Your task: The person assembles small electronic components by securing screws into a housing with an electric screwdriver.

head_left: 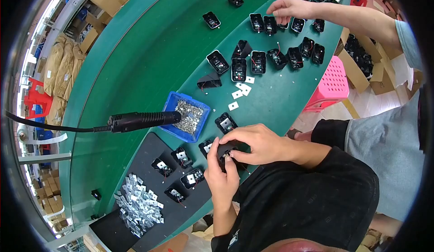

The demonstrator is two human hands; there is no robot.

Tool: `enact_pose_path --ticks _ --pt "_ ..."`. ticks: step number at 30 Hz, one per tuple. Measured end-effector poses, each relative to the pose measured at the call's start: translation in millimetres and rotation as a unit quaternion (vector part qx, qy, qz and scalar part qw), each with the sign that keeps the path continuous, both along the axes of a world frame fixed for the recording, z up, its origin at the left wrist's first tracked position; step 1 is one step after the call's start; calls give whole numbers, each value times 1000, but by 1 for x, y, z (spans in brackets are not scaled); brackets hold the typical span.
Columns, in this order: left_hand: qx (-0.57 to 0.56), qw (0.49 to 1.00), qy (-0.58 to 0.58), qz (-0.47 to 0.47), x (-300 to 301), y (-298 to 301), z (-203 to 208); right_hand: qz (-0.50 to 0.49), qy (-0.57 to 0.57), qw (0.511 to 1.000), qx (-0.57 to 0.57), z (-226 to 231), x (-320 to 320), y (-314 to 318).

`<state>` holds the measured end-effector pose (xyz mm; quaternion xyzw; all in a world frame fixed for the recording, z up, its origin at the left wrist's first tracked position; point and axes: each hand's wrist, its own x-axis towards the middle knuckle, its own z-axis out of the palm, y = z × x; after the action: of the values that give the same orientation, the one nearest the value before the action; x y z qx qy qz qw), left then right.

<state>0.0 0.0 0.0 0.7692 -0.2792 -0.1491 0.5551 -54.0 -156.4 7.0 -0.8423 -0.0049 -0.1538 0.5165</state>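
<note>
Black, seemingly plastic, an open-topped box-shaped housing (pixel 228 148) sits between the person's two hands near the lower edge of the green work table (pixel 271 102) in the head view, partly hidden by the fingers. The left hand (pixel 220 179) comes up from below, pinching the housing's near side between thumb and bent fingers; the right hand (pixel 260 143) arches over from the right, index finger and thumb closed on the far side, both thumb tips meeting close to its opening. The step in hand looks to be fingertip work inside that opening, perhaps seating a small part, though what lies under the thumbs cannot be told. The next move seems to call for a steady left grip and light thumb pressure, with the thin red wires seen in similar housings kept clear. Just above the hands lies a matching black housing with a pale plate inside (pixel 225 123). Four more housings rest on the black mat (pixel 151 148), beside a heap of small silvery metal plates (pixel 140 206). A black cylindrical corded power driver (pixel 144 121) lies untouched, its tip over the blue rectangular plastic tray (pixel 206 116) of tiny metal pieces (pixel 190 121). Farther up, a co-worker's hand (pixel 289 10), loosely bent, hovers near a row of black housings (pixel 270 25).
</note>
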Motion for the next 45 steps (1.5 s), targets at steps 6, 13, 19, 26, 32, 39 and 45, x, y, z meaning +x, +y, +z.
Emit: enact_pose_path --ticks 6,13,19,26,32,39,45 --pt "-43 998 51 18 1 -3 -4 4 58 993 98 12 3 -2" --pt "-22 997 76 26 7 -3 -5 -10 34 990 139 3 8 3" --pt "-51 996 73 33 5 -6 -3 -26 28 991 131 2 3 6" --pt "-3 997 79 7 4 0 5 -22 60 990 129 -1 3 -10" --pt "-33 997 63 28 4 17 7 -180 184 964 68 -21 5 -56" --pt "7 999 43 4 4 21 2 -185 185 965 -10 -43 11 -43" --pt "15 999 32 8 3 25 -2 -105 143 977 -117 -43 14 -40"
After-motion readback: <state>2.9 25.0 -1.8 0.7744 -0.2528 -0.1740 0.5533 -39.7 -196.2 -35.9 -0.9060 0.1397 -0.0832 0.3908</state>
